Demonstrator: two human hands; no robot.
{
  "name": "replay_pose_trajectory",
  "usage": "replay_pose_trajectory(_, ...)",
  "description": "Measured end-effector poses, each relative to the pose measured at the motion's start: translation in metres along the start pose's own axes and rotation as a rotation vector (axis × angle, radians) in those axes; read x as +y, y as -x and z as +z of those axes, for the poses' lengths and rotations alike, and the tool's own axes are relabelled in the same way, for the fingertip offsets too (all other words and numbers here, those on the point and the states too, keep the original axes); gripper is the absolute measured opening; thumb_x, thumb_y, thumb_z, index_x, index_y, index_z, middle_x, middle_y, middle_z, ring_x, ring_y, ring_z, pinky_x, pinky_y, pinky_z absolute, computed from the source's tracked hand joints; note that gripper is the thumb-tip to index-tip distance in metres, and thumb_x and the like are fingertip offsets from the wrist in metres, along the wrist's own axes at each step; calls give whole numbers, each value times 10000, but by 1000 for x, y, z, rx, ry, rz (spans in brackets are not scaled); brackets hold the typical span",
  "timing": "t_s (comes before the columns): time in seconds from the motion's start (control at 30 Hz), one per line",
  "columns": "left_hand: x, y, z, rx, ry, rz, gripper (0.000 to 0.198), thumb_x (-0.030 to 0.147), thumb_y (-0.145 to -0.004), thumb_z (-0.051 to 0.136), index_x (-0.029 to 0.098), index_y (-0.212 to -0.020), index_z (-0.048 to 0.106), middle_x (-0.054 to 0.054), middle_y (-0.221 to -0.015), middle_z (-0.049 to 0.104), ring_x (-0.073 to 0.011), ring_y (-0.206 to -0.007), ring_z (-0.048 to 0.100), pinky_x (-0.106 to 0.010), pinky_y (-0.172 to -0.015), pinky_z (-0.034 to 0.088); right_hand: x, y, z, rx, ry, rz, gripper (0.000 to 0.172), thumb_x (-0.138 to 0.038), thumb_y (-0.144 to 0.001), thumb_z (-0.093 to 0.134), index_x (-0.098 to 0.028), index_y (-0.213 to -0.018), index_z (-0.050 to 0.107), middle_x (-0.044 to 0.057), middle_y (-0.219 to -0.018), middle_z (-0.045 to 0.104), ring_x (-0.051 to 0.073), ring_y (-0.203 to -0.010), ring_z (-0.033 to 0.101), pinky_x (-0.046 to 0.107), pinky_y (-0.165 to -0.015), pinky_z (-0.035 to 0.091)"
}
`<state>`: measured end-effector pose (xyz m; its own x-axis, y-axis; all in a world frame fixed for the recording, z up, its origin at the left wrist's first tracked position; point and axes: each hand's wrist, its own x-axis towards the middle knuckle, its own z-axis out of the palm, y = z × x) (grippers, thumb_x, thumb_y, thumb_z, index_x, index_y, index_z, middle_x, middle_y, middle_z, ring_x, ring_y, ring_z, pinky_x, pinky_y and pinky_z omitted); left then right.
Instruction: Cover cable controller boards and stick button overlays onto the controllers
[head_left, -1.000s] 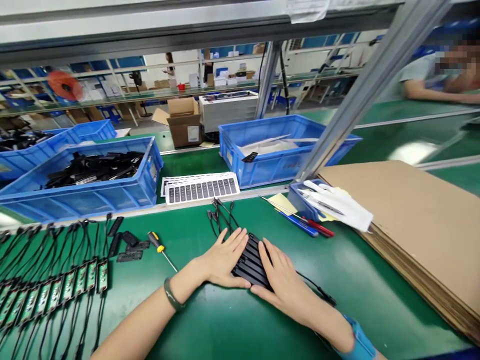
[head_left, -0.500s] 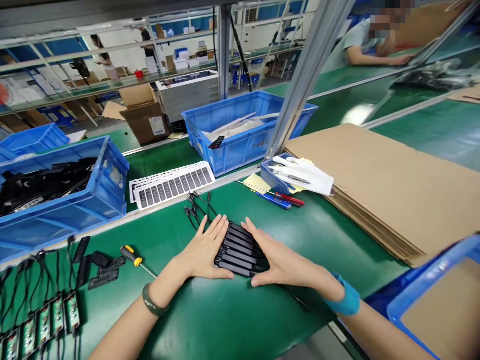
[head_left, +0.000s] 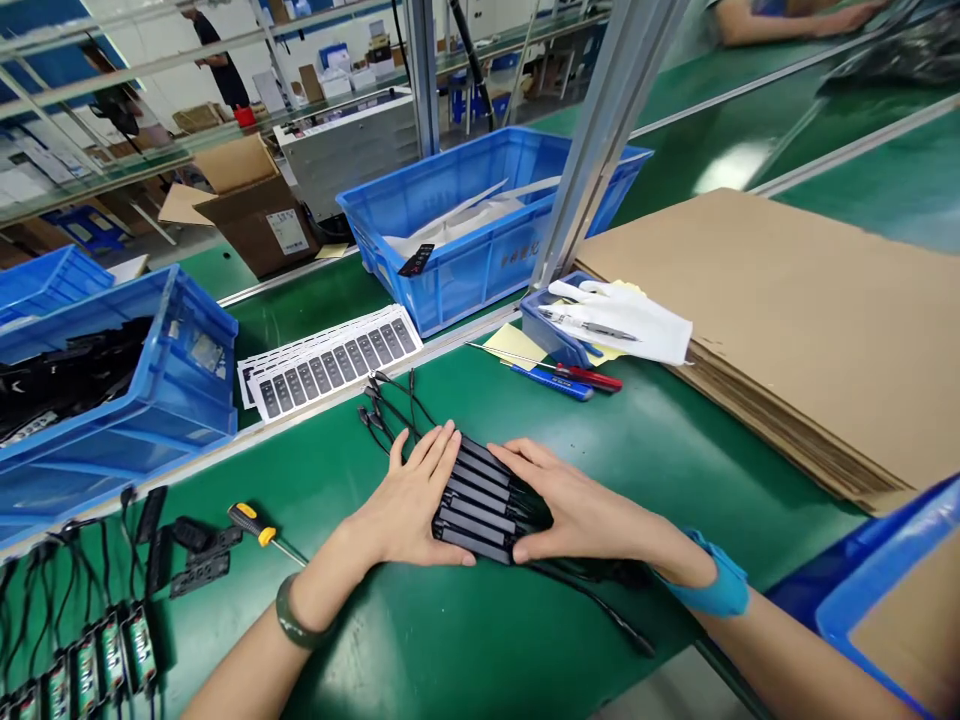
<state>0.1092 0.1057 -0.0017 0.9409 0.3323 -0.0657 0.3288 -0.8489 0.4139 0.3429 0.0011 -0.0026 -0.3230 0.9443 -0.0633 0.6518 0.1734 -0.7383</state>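
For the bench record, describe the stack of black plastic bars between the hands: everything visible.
The stack of black plastic bars is a tight group of flat, matte, elongated pieces lying side by side, slightly fanned, on the green bench mat. The left hand presses against one side and the right hand against the other. Thin black cables appear to run from both ends. The exact number of bars cannot be told.
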Motion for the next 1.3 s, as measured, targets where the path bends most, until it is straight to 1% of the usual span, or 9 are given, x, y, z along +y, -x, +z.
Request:
replay_pose_trajectory(0.13,-2,-7,-4,-26,2,56,1315,779,-674,621,163,-1536,-158,-237,-1610,99,-433,-1476,119,-688,-1134,-69,-10,0,26,166,218,18,1316,-752,-511,776,-137,-1534,220,223,-1311,453,445,-1173,457,573,-944,445)
replay_pose_trajectory(0.23,-7,-10,-2,-11,11,92,1272,797,-684,594,156,-1553,-79,-216,-1601,191,-400,-1468,201,-625,-1176,-46,-13,-3,44,283,345,38,1181,-677,-606,759,-69,-1494,273,263,-1255,486,460,-1104,476,595,-888,444)
replay_pose_trajectory(0.37,-10,-11,5,37,-2,99,1230,811,-704,559,159,-1559,-39,-199,-1583,264,-379,-1455,260,-594,-1196,-16,-12,-7,47,296,383,34,1032,-598,-686,723,-43,-1460,327,261,-1207,519,438,-1062,490,568,-861,458)
replay_pose_trajectory(0.53,-8,-7,-1,-3,26,91,1248,808,-722,550,169,-1542,-139,-201,-1616,120,-389,-1477,169,-615,-1188,-15,-5,-3,36,231,381,37,1206,-743,-647,700,-55,-1518,229,274,-1274,504,459,-1126,483,580,-882,455)
replay_pose_trajectory(0.63,-7,-3,-11,24,229,72,1260,883,-695,446,176,-1535,-170,-175,-1627,-44,-379,-1492,60,-581,-1206,11,-3,1,34,202,400,19,1348,-823,-604,658,-87,-1561,57,293,-1400,413,481,-1218,437,591,-927,436)
replay_pose_trajectory(0.77,-4,-10,-9,243,735,-19,997,840,-766,-30,231,-1549,-131,-66,-1649,-12,-284,-1507,45,-481,-1227,129,-9,-2,40,230,464,-20,1375,-786,-632,676,-74,-1552,-57,323,-1492,290,496,-1314,347,607,-987,395)
replay_pose_trajectory(0.9,10,-24,7,358,1103,-13,921,793,-806,-40,262,-1557,-70,-27,-1652,19,-258,-1511,11,-439,-1234,61,-19,-13,53,279,481,11,1182,-587,-727,721,-48,-1536,48,311,-1439,358,467,-1297,376,594,-992,398)
replay_pose_trajectory(1.1,25,-28,16,364,1084,5,944,815,-819,115,244,-1550,-59,-17,-1646,-36,-265,-1508,-53,-428,-1233,21,-32,-22,61,338,516,79,997,-443,-673,693,63,-1436,297,338,-1337,414,473,-1201,409,597,-976,375)
replay_pose_trajectory(1.3,23,-31,24,430,1221,-22,894,797,-838,121,283,-1560,11,-18,-1650,57,-227,-1513,27,-411,-1233,45,-36,-23,58,325,535,73,988,-409,-643,667,50,-1449,325,335,-1312,433,463,-1172,398,589,-947,357)
